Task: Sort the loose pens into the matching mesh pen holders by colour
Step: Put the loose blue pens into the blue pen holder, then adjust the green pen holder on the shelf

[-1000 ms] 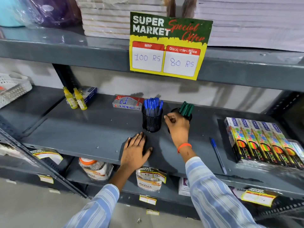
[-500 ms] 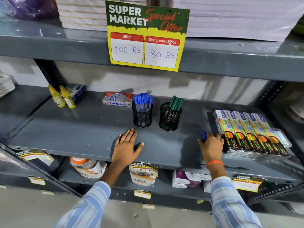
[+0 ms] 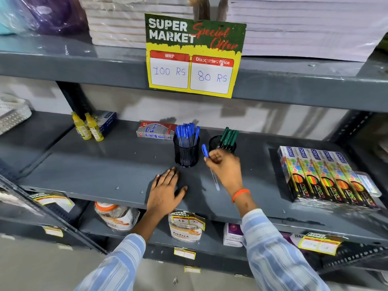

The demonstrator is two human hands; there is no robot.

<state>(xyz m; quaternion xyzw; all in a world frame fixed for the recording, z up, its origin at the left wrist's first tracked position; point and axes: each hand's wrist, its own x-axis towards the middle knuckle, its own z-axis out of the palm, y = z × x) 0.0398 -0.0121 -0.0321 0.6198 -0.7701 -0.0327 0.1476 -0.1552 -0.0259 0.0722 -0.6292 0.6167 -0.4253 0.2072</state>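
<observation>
right hand (image 3: 223, 164) gripped blue pen (image 3: 205, 150) | left hand (image 3: 167, 191) lay flat, empty | risk: cap-up pen could snag crowded blue holder (image 3: 186, 152)

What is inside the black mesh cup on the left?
The left mesh holder is packed with blue-capped pens standing upright. Their lower ends are obscured by the dark mesh, so nothing else inside can be made out.

Both arms are in long sleeves, same shirt: light blue with white stripes running lengthwise, kinda soft cotton look. The left sleeve (image 3: 117, 263) ends a bit above the wrist, and so does the right sleeve (image 3: 273, 253). The only accessory is a thin orange band (image 3: 240, 194) on the right wrist. No rings or watch showing on either hand.
</observation>
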